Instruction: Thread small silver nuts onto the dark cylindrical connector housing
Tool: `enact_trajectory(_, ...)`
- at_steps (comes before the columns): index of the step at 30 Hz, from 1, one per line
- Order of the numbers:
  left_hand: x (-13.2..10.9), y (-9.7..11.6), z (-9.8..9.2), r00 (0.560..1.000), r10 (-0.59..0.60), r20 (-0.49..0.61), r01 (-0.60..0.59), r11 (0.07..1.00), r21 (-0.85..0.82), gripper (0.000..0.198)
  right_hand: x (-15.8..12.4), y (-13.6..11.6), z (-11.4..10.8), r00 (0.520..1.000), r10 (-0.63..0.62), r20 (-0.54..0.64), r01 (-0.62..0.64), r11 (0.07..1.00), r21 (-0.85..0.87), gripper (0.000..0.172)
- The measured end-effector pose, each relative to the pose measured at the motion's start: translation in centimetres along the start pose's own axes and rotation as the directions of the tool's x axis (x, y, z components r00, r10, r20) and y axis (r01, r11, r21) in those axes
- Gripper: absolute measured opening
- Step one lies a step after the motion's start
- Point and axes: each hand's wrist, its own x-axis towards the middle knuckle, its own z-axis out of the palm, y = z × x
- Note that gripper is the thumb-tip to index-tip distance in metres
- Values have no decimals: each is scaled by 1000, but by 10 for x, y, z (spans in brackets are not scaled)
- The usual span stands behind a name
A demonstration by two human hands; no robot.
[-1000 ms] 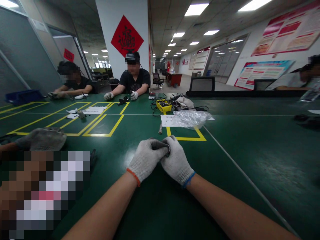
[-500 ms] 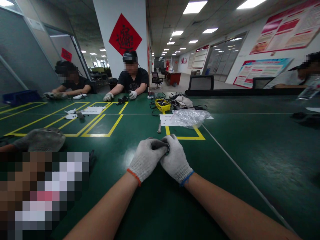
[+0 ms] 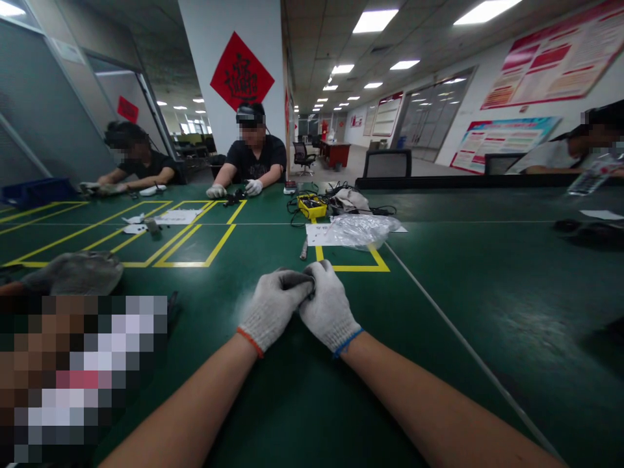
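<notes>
Both my hands wear white knit gloves and rest together on the green table [image 3: 302, 403]. My left hand [image 3: 270, 309] has an orange cuff and my right hand [image 3: 327, 308] a blue one. Their fingers are curled and pressed against each other around a small dark object [image 3: 309, 288] that is almost fully hidden between them. I cannot make out what it is. Just beyond my hands lies a small metal rod-like tool [image 3: 303, 249] beside a yellow marked rectangle.
A clear plastic bag [image 3: 363, 229] lies on white paper ahead, with a yellow device [image 3: 312, 207] and black cables behind it. A co-worker's gloved hand [image 3: 73, 273] rests at the left. Other people sit across the table and at the far right. Black office chairs stand behind.
My hands stay clasped on the hidden object. The view has shifted slightly, so hands and table items sit a little further left in frame.
</notes>
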Motion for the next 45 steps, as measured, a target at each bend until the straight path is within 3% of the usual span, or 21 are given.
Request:
enact_trajectory(3, -3, 5, 1, 999, 17, -37, -16, 1000, 23, 17, 0, 0, 0, 1000, -12, -16, 12, 999, 32, 18)
enact_trajectory(25, 0, 8, -8, 994, 89, 62, -96, 986, 139, 13, -2, 4, 0, 999, -37, 4, 37, 999, 12, 18)
enact_trajectory(36, 1, 7, 0, 996, -55, 66, 58, 997, -49, 16, -3, 8, 0, 998, -52, -22, 52, 999, 6, 20)
enact_trajectory(41, -2, 10, 0, 999, 29, -19, -25, 982, 186, 7, -3, 8, 1, 998, -52, -24, 50, 997, -63, 19)
enact_trajectory(45, -4, 14, -3, 996, 90, 23, -93, 965, 245, 12, -2, 9, 1, 997, -66, -29, 64, 997, -48, 17)
